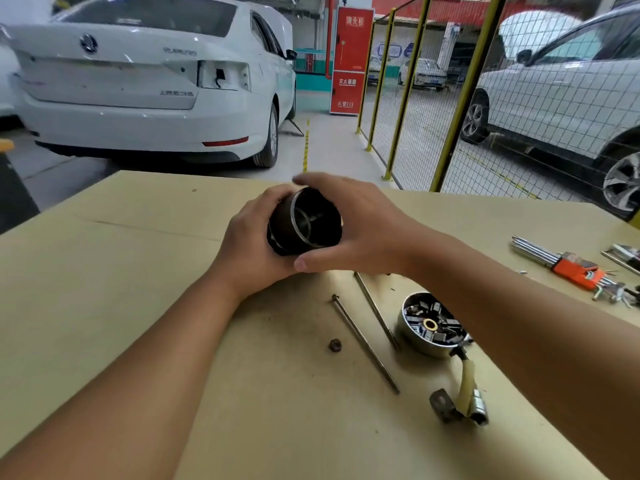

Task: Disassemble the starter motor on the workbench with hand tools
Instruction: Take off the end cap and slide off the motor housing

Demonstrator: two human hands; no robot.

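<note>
Red cabinet label reads "119".

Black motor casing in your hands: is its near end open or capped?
Open. The black casing, gripped by the left hand and right hand, shows a bare metal rim and dark hollow inside.

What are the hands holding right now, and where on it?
Both hands hold the black motor housing above the workbench: the left hand wraps its left side, the right hand its right side.
</note>
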